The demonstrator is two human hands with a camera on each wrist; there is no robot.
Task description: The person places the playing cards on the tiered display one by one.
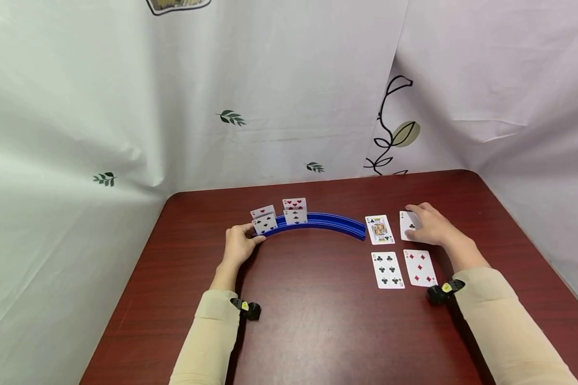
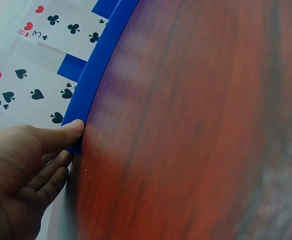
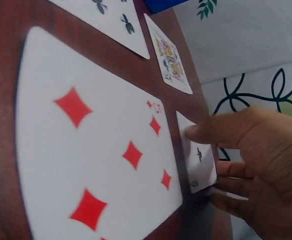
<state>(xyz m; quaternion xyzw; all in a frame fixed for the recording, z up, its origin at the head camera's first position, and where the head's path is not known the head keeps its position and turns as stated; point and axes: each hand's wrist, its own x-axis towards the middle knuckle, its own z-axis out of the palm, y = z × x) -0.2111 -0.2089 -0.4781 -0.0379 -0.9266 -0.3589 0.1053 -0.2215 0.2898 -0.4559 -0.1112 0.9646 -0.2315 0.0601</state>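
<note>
My left hand (image 1: 239,244) grips the left end of a blue curved card holder (image 1: 334,221), thumb in front and fingers behind. Standing in the holder are a five of spades (image 2: 36,92) and a three of clubs (image 2: 71,30), each before a card of hearts. At the far right, my right hand (image 1: 431,224) spans a black-suited playing card (image 3: 198,155) lying on the table. The thumb is over its face and the other fingers reach past its far edge. That hand hides part of the card, and contact is unclear.
Beside that card lies a king of clubs (image 1: 379,230). Closer to me are a six of clubs (image 1: 387,270) and a five of diamonds (image 1: 419,267), face up. Everything rests on a dark red-brown table (image 1: 313,310); a pale curtain (image 1: 289,96) hangs behind it.
</note>
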